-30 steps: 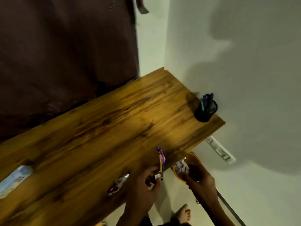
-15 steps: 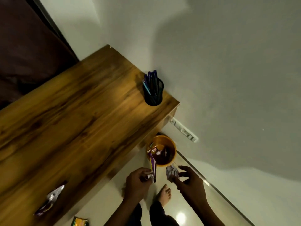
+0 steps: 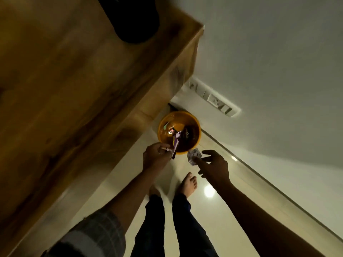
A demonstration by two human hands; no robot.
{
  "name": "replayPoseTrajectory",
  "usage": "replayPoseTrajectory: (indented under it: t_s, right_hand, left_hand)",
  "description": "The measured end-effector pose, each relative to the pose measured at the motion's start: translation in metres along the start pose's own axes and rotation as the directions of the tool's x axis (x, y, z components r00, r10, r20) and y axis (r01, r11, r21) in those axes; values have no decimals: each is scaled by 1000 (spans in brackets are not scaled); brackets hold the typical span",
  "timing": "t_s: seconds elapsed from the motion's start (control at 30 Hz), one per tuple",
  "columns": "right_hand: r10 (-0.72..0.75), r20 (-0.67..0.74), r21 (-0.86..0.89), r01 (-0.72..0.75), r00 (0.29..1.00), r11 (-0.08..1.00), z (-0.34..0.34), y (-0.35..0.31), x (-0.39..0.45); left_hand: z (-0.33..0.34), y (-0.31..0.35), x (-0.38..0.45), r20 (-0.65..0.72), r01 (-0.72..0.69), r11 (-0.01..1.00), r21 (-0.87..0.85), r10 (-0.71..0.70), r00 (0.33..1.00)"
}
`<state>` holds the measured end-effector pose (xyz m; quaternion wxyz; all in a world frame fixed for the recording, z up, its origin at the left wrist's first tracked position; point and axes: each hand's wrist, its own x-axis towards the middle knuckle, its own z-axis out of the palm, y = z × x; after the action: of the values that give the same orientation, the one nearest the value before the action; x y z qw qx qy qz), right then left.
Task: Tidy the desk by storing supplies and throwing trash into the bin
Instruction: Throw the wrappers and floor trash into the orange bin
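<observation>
Since half a second ago you've leaned in: both hands now sit right at the orange bin [image 3: 196,125], which has grown in view while the desk [image 3: 74,89] has slid off to the left and the dark pen holder [image 3: 135,21] is cut off at the top edge. Your left hand [image 3: 156,158] pinches the purple wrapper [image 3: 175,146], fingers curled on it, and the wrapper's tip already overlaps the near rim of the bin. Your right hand [image 3: 213,166] has its fingers spread, crumpled paper ball [image 3: 194,156] at the fingertips just outside the rim; can't tell if it's loosely held or already let go. Bin already has wrappers in it, sits on the floor by the desk leg under the wall socket strip [image 3: 213,98]. Judgement: you're at the drop step; the ball looks short of the opening, could land on the floor beside your bare foot [image 3: 188,184]
</observation>
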<state>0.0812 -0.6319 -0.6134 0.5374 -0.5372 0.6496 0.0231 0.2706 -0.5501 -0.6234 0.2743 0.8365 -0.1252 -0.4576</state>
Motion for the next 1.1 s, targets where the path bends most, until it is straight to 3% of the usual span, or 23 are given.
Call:
replayPoseTrajectory:
  t_s: [0.23,0.4,0.57,0.63,0.73,0.87,1.1]
  right_hand:
    - [65,3,30,-65,998,997,39,16,88]
    - [44,6,-10,-44,999,999,68,22,138]
    - [94,112,64,-102,989,993,72,21,142]
    - [99,121,101,-112,988,989,62,26,130]
    - [119,89,92,-128,989,988,41,36,98]
    - [92,89,94,-100,992,990,9,34,29]
    - [-61,152,113,44,987,993,-34,-78,-117]
  left_hand:
    - [44,-40,86,-5,84,996,13,-84,996]
    - [66,-55,122,41,179,982,-67,-176,983]
    - [67,-64,133,127,241,966,-98,-228,965]
    - [61,-69,121,101,325,933,-156,-312,945]
    - [45,-76,85,56,339,921,-192,-335,941]
    - [24,-100,25,130,332,940,-73,-321,938]
    - [-62,-8,-140,220,208,970,-127,-176,959]
